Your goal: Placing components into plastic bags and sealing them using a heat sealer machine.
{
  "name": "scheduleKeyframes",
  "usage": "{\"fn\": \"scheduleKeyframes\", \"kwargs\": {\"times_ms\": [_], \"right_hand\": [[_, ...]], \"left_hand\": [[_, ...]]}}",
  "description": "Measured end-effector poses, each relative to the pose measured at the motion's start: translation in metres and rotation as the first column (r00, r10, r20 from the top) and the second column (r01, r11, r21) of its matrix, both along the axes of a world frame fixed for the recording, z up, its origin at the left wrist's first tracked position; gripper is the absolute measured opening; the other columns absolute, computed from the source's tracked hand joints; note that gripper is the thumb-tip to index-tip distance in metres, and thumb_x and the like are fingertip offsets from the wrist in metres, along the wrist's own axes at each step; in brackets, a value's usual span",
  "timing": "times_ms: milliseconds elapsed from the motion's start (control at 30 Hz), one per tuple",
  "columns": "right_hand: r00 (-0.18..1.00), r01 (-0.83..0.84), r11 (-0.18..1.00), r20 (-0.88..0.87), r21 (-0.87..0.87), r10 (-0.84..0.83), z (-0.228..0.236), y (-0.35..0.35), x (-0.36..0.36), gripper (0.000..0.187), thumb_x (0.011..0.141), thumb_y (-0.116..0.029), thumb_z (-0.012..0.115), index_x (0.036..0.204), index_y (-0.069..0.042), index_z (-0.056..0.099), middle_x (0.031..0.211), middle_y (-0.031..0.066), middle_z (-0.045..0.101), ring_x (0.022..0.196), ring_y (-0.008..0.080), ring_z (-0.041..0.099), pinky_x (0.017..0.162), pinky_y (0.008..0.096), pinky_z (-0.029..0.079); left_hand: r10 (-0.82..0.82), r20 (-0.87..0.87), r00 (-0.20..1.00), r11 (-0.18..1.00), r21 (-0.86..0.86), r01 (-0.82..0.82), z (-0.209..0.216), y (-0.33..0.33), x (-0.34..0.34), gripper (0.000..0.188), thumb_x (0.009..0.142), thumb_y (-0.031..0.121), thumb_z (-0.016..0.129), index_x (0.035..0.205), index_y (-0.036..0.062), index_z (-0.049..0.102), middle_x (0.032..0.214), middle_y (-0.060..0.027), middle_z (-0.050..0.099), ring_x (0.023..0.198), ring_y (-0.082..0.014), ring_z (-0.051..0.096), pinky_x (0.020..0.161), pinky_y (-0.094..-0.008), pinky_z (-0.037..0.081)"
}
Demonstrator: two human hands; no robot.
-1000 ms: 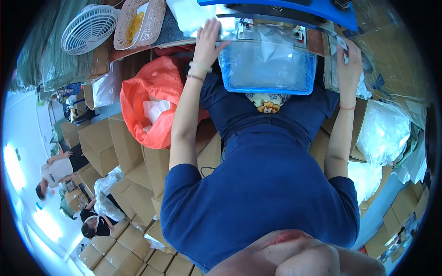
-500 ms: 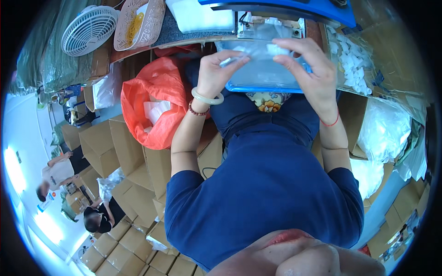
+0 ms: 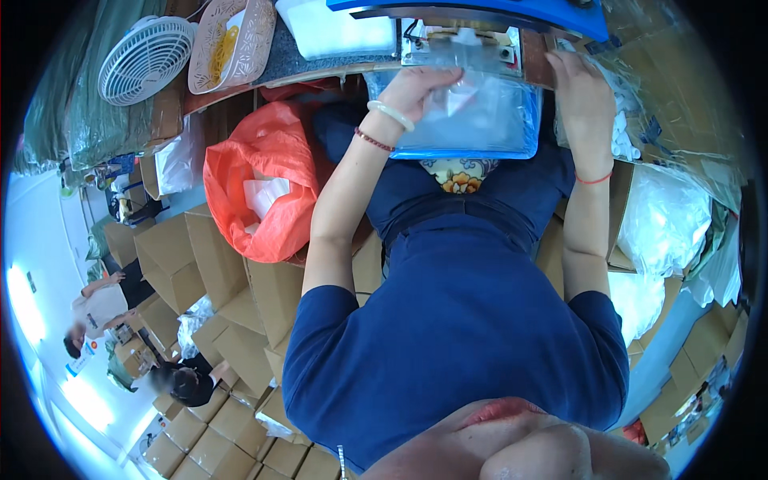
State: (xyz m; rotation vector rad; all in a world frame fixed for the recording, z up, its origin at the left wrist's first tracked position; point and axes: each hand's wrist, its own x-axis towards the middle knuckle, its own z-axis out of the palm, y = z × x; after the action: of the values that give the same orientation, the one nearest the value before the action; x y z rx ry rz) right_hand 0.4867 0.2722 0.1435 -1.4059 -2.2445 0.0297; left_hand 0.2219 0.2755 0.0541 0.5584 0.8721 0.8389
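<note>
My left hand (image 3: 422, 90) is closed, pinching a small clear plastic bag (image 3: 466, 58) at the front of a metal-fronted machine (image 3: 506, 54). On my lap, below that hand, rests a shallow blue tray (image 3: 448, 154) with clear plastic bags (image 3: 488, 120) in it. Further right, my right hand (image 3: 584, 100) reaches to the edge of a heap of small white pieces (image 3: 622, 138). Its fingers look loosely apart, with nothing visible in them, though the fingertips are partly hidden.
A pink basket (image 3: 260, 36) with yellow rubber bands and a white fan (image 3: 144, 68) stand at the far left. An open red bag (image 3: 228, 172) hangs beside my left arm. Cardboard boxes (image 3: 172, 260) fill the left; two people work there. Clear plastic bags (image 3: 664, 224) bulge at the right.
Both hands were together over the tray, handling a bag. My left hand has moved right and forward with a bag to the machine; my right hand has moved right to the white pieces.
</note>
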Motion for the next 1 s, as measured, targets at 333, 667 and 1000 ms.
{"fn": "scheduleKeyframes", "kwargs": {"times_ms": [333,667,1000], "right_hand": [[0.925,0.287,0.958,0.263,-0.006,-0.275,-0.066,0.008,0.05,0.025,0.09,-0.005,0.053,0.114,-0.007,0.062,0.112,0.0146,0.064,0.103,0.0374,0.06,0.086,0.0445,0.05],[0.916,0.297,0.949,0.25,0.107,-0.314,-0.076,0.02,0.049,0.035,0.086,-0.005,0.059,0.121,-0.008,0.062,0.12,0.011,0.061,0.109,0.0329,0.057,0.091,0.042,0.048],[0.9,0.343,0.932,-0.242,-0.118,-0.362,-0.016,-0.031,0.028,0.026,0.097,-0.018,0.06,0.121,-0.009,0.063,0.115,0.0108,0.063,0.097,0.0242,0.063,0.082,0.0338,0.05]], "left_hand": [[0.293,-0.473,0.831,0.907,0.414,-0.084,0.002,0.007,-0.032,0.031,0.091,0.018,0.07,0.111,-0.0062,0.066,0.103,-0.0133,0.071,0.09,-0.0205,0.07,0.082,-0.0327,0.056],[0.822,-0.569,0.03,0.419,0.639,0.645,-0.053,-0.013,-0.106,0.033,0.087,0.01,0.066,0.121,0.0071,0.064,0.127,-0.0111,0.063,0.121,-0.0284,0.057,0.103,-0.0424,0.043],[0.808,-0.538,0.24,0.454,0.828,0.327,0.017,-0.031,-0.08,0.015,0.081,-0.001,0.072,0.096,0.001,0.074,0.095,-0.0089,0.074,0.085,-0.0188,0.069,0.077,-0.0281,0.054]]}}
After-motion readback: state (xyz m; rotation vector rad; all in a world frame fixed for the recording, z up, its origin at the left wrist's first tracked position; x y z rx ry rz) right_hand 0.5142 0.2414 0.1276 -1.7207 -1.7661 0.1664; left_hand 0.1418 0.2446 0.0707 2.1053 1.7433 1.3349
